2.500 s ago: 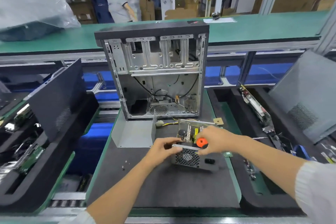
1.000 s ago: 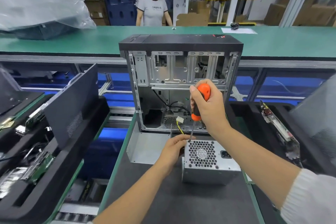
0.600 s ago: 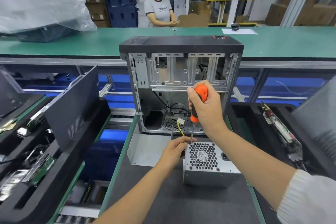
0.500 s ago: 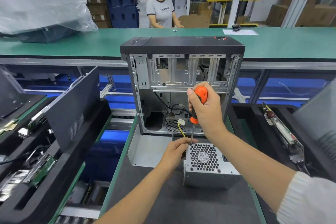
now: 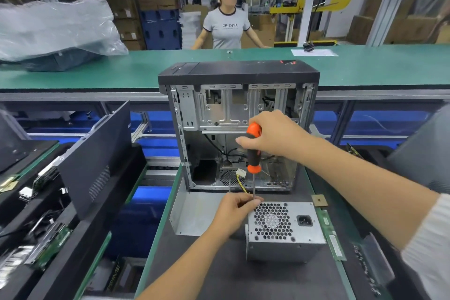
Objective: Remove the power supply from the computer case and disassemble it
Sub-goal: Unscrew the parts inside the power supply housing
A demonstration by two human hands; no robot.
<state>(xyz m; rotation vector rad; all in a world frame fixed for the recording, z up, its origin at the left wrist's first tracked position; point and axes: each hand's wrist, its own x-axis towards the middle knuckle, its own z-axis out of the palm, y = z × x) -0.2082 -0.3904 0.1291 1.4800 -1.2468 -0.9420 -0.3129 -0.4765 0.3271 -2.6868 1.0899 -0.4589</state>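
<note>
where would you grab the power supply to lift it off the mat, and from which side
Take the power supply across its two plain side walls, coming from above. It sits as a squat box, fan grille and socket facing up. The left hand and the screwdriver tip crowd its far left corner, so grip nearer the front.

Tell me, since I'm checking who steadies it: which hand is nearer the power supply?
Left. The left hand is at the power supply's top-left corner; the right hand is above.
</note>
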